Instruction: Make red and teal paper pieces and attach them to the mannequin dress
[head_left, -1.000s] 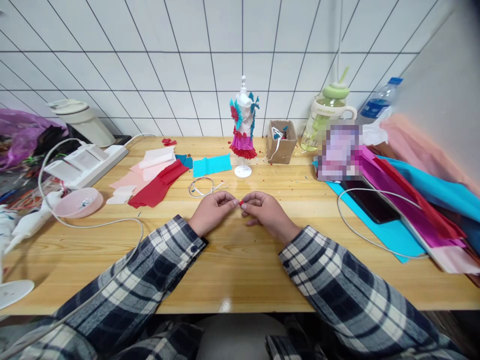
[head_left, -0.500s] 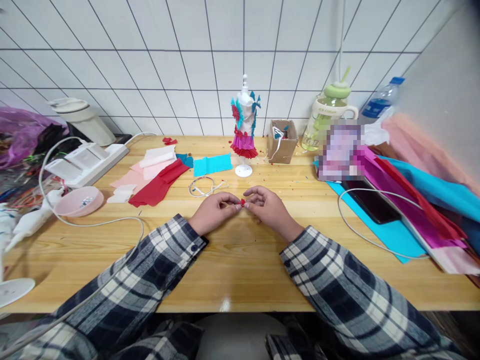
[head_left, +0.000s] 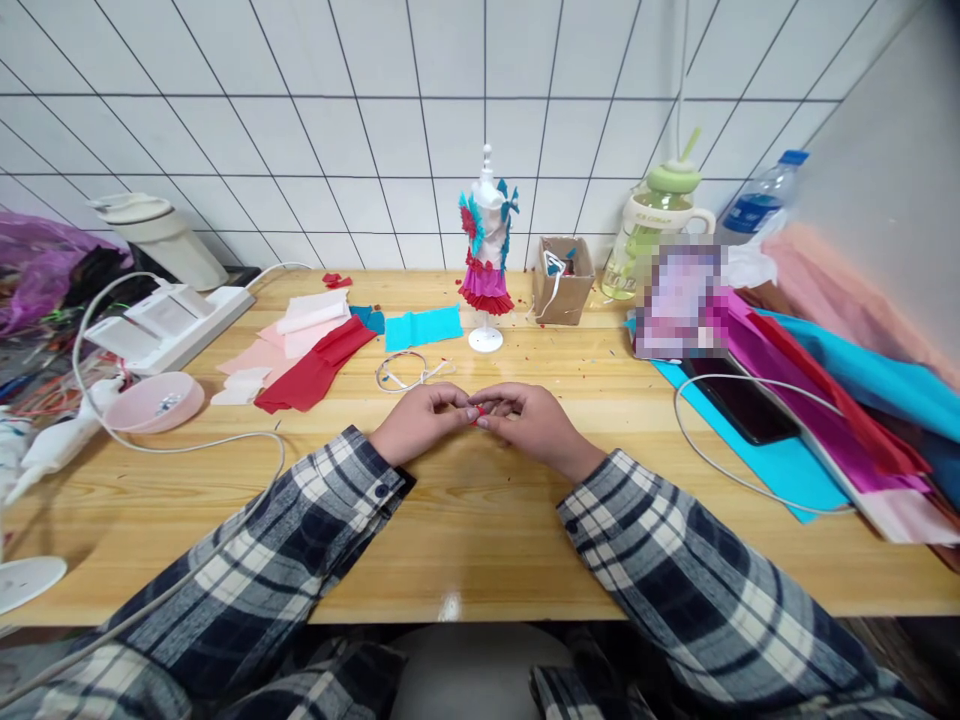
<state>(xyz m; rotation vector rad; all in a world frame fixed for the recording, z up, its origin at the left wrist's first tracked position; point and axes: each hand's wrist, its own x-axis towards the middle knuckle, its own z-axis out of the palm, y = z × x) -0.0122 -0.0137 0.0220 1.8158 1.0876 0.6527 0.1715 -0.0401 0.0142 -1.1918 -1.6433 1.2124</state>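
Observation:
My left hand (head_left: 422,420) and my right hand (head_left: 534,425) meet over the middle of the table, fingertips together. Between them they pinch a small piece of red crepe paper (head_left: 479,413), mostly covered by the fingers. Behind the hands stands a small white mannequin (head_left: 487,215) on a round base, dressed in a purple skirt with a red ruffle and in blue and red paper trims. A thin looped wire (head_left: 401,372) with white string lies just beyond my left hand. Farther back is a light blue paper strip (head_left: 424,328).
Red paper (head_left: 315,368) and pale pink sheets lie at left, near a pink bowl (head_left: 155,403) and a power strip (head_left: 187,330). A cardboard box (head_left: 564,290) stands right of the mannequin. A dark phone (head_left: 739,400), a cable, coloured papers and bottles occupy the right.
My right hand's fingers have closed in towards my left, and the red paper piece is more covered. The view has shifted slightly.

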